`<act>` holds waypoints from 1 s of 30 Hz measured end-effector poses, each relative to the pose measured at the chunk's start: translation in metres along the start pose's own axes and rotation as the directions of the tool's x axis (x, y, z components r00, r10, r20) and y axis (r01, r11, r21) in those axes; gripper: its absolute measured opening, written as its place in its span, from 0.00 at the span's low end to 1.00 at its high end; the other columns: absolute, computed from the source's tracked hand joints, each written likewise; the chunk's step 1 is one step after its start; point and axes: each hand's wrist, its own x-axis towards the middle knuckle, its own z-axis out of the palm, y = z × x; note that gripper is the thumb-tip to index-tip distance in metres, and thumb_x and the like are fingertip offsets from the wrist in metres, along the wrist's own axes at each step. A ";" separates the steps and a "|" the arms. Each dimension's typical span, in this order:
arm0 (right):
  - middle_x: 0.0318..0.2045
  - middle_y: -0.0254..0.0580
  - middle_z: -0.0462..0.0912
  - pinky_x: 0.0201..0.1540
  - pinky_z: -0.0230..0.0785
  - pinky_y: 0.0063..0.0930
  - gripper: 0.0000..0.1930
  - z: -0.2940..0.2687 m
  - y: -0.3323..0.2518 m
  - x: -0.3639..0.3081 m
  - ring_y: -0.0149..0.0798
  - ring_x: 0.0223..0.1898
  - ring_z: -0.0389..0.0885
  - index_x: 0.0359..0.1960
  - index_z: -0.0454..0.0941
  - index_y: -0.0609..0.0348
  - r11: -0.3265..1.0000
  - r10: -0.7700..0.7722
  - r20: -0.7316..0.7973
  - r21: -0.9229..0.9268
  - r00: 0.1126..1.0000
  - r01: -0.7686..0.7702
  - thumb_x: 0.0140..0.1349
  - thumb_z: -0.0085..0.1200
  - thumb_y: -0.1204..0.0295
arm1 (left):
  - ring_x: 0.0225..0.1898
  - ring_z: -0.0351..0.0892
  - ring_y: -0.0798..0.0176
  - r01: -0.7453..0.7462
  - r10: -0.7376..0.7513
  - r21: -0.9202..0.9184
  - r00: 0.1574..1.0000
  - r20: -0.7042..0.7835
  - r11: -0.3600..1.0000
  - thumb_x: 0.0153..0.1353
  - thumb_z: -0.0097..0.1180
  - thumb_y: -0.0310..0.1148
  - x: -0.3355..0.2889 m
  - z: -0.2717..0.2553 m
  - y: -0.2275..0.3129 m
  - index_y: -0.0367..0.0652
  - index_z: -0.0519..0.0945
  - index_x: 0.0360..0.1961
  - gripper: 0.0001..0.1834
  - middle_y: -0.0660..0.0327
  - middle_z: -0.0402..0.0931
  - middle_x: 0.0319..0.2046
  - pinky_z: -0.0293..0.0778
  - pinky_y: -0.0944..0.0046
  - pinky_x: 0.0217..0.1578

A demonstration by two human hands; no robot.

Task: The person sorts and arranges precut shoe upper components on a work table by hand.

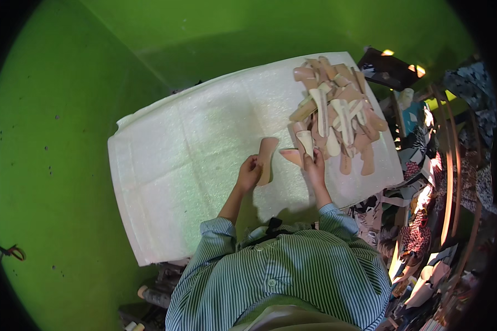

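Over white sheeting [171,182], the left grip [249,173] pinches a tan piece's [267,158] left edge, the right grip [315,165] apparently a cream piece [305,141].

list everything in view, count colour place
covered table: one, white, centre
piled insole-shaped pieces: many, tan and cream, table's right
single insole-shaped piece: one, tan, left of pile
tapered piece: one, cream, pile's near edge
pointed piece: one, tan, beside tapered piece
walls: at least two, green, back and left
flat panel: one, dark, back right
scraps: many, mixed colours, right of table
thin bars: several, brown, far right
looped object: one, red-black, lower left
striped shirt: one, blue-white, bottom
left hand: one, bare, holding single piece
right hand: one, bare, holding tapered piece
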 end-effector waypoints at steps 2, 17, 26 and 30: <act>0.33 0.38 0.71 0.27 0.65 0.24 0.17 0.030 -0.004 -0.005 0.31 0.31 0.70 0.46 0.62 0.61 0.971 0.121 0.025 0.205 0.992 -0.123 0.54 0.46 0.72 | 0.27 0.66 0.74 0.016 -0.019 -0.068 0.999 -0.035 0.998 0.56 0.44 0.25 -0.004 -0.005 -0.003 0.37 0.67 0.40 0.10 0.64 0.70 0.28 0.65 0.75 0.28; 0.24 0.34 0.73 0.24 0.61 0.15 0.13 0.118 -0.020 -0.067 0.25 0.23 0.71 0.41 0.67 0.59 0.910 0.324 0.563 0.035 0.761 -0.413 0.58 0.40 0.67 | 0.37 0.70 0.66 -0.064 -0.038 -0.191 0.872 -0.489 0.979 0.53 0.42 0.23 -0.055 -0.105 -0.003 0.37 0.57 0.49 0.20 0.56 0.68 0.37 0.68 0.69 0.37; 0.27 0.37 0.73 0.25 0.63 0.18 0.13 0.103 0.026 -0.089 0.29 0.26 0.71 0.39 0.71 0.63 0.823 -0.275 0.326 -0.407 0.904 0.397 0.57 0.41 0.68 | 0.32 0.68 0.71 -0.201 0.055 -0.163 0.774 -0.630 0.966 0.51 0.42 0.20 -0.089 -0.144 -0.011 0.35 0.59 0.46 0.19 0.59 0.67 0.34 0.66 0.73 0.32; 0.28 0.36 0.73 0.31 0.64 0.19 0.12 0.145 -0.040 -0.120 0.28 0.28 0.70 0.40 0.70 0.64 0.945 0.291 0.342 0.041 0.893 -0.323 0.56 0.42 0.73 | 0.26 0.68 0.73 -0.267 0.092 -0.169 0.745 -0.660 0.949 0.51 0.43 0.20 -0.117 -0.199 -0.003 0.35 0.60 0.45 0.18 0.61 0.69 0.28 0.66 0.75 0.25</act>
